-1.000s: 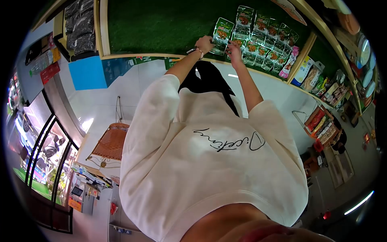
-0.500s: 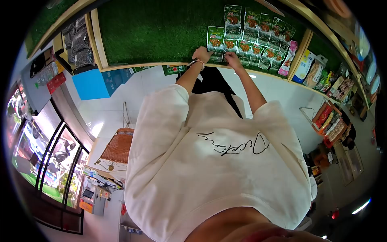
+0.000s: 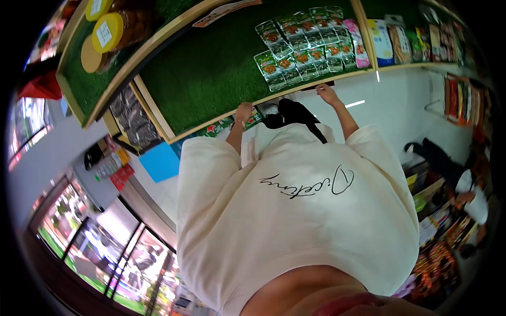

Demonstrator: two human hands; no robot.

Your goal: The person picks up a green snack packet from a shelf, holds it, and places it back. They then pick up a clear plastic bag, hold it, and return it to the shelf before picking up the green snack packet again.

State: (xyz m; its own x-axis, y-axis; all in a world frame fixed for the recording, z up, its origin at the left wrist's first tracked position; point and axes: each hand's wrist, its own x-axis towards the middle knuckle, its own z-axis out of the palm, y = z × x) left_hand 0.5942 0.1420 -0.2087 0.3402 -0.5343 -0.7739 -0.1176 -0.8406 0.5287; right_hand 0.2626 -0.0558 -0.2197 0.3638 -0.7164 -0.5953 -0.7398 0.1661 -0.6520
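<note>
My left hand [image 3: 244, 112] is at the wooden front edge of the green-lined tray [image 3: 205, 79], above green packages [image 3: 219, 127] below the edge. Its fingers are too small and blurred to read. My right hand [image 3: 327, 93] is just in front of the same edge, farther right, its fingers bent and a little apart with nothing seen between them. Beyond it, green-and-silver food packets [image 3: 304, 59] lie in two slanted rows on the green lining. A pink packet [image 3: 359, 48] lies at their right end, against the wooden divider.
Yellow-lidded jars [image 3: 108, 32] stand on an upper shelf at the left. Dark bagged goods [image 3: 132, 116] and a blue box [image 3: 159, 162] are left of the tray. More packaged goods [image 3: 416, 42] fill the right compartment. Another person [image 3: 472, 197] is at the far right.
Both hands have left the packets: the left moved left to the tray edge, the right moved back past the edge. The view has turned, showing jars at left and a person at right.
</note>
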